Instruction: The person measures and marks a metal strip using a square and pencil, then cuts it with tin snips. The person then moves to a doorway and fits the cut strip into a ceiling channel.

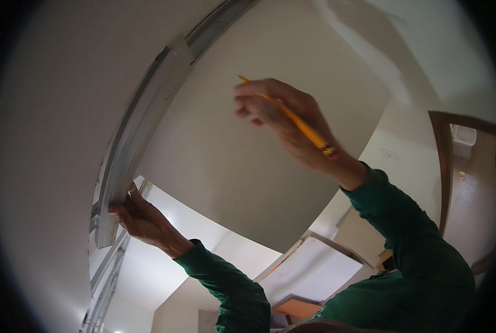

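My left hand [147, 223] grips the lower end of a long grey metal channel [139, 130], thumb on one side and fingers on the other. The channel runs up along the edge of a pale ceiling panel and overlaps another metal track [217, 28] at its upper end. My right hand [286, 119] is raised in front of a beige wall panel [203, 161], apart from the channel. In its fingers is a yellow pencil [306, 129], tip pointing up and left, eraser end by the wrist. This hand is slightly blurred.
Thin metal framing [110, 277] hangs below my left hand. A white board [309, 272] leans at the lower middle, near an orange-brown piece [296, 306]. To the right, a brown door frame [441, 161] opens on a room with a white bin [463, 139].
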Demonstrator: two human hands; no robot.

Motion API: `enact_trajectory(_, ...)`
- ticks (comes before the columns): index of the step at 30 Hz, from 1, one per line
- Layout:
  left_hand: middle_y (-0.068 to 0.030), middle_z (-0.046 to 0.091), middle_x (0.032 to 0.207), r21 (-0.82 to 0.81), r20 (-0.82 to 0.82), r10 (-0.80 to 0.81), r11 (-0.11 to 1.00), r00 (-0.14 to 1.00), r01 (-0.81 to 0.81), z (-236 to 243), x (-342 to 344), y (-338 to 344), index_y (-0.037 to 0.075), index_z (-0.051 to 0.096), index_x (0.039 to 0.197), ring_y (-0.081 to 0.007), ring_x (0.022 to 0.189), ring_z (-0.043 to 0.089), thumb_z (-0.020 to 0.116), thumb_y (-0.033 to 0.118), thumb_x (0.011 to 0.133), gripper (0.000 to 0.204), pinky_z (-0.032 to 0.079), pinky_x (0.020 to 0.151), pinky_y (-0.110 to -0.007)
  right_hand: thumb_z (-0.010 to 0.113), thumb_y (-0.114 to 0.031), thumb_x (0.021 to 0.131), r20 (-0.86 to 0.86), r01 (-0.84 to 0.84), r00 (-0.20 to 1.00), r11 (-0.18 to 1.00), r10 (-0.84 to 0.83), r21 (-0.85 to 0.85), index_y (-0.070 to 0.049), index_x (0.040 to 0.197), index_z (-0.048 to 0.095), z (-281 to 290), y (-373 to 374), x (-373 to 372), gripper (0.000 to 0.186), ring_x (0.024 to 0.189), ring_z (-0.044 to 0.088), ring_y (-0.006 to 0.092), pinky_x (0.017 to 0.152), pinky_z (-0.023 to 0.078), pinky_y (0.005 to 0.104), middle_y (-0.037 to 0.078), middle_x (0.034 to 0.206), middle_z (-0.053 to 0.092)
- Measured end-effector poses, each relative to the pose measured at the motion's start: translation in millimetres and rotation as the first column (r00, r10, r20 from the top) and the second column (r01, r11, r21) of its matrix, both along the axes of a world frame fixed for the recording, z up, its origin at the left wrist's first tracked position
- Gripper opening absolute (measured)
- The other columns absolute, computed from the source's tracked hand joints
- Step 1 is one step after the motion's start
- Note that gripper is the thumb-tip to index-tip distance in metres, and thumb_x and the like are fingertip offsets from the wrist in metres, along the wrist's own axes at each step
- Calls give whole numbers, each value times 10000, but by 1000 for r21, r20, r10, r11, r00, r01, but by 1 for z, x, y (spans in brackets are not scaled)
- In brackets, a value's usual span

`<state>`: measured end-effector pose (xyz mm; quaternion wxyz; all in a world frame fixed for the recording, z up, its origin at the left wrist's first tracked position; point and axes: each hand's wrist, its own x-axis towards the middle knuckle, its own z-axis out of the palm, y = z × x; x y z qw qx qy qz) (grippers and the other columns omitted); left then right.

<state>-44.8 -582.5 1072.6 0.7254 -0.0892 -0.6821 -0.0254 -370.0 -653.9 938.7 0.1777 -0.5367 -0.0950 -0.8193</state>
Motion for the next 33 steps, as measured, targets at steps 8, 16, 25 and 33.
enact_trajectory(8, -226, 568, 1479, 1, 51, -2, 1000, 999, 2, 15, -7, -18, 56, 652, 1418, -380, 1371, 622, 806, 229, 1021, 459, 599, 1171, -471, 637, -454, 1128, 117, -142, 982, 986, 152, -88, -22, 1306, 694, 36, -19, 7, 471, 1087, 802, 253, 932, 648, 373, 149, 1140, 790)
enact_trajectory(16, -203, 569, 1464, -40, 60, 15, 999, 998, -13, 16, -17, -20, 85, 691, 1375, -364, 1387, 617, 822, 265, 1002, 434, 610, 1173, -487, 780, -237, 1022, 258, 265, 948, 910, -186, -318, -41, 1140, 728, 66, -23, -43, 233, 1048, 834, 279, 935, 683, 375, 150, 1082, 819)
enact_trajectory(25, -213, 592, 1423, -63, 60, -6, 998, 998, 10, 18, -10, -20, 66, 719, 1340, -319, 1345, 658, 840, 259, 984, 423, 690, 1060, -453, 781, -89, 1014, 219, 277, 960, 670, -173, -689, -73, 1050, 617, 117, -26, -54, 169, 849, 725, 210, 746, 628, 323, 77, 998, 684)
enact_trajectory(33, -190, 585, 1497, -82, 118, -57, 994, 991, 67, 22, 16, -22, 117, 736, 1349, -358, 1414, 596, 830, 225, 998, 380, 569, 1208, -470, 767, -55, 1021, 189, 374, 921, 639, -340, -672, -69, 1066, 602, 140, -27, -51, 172, 848, 733, 220, 758, 583, 270, 133, 1062, 721)
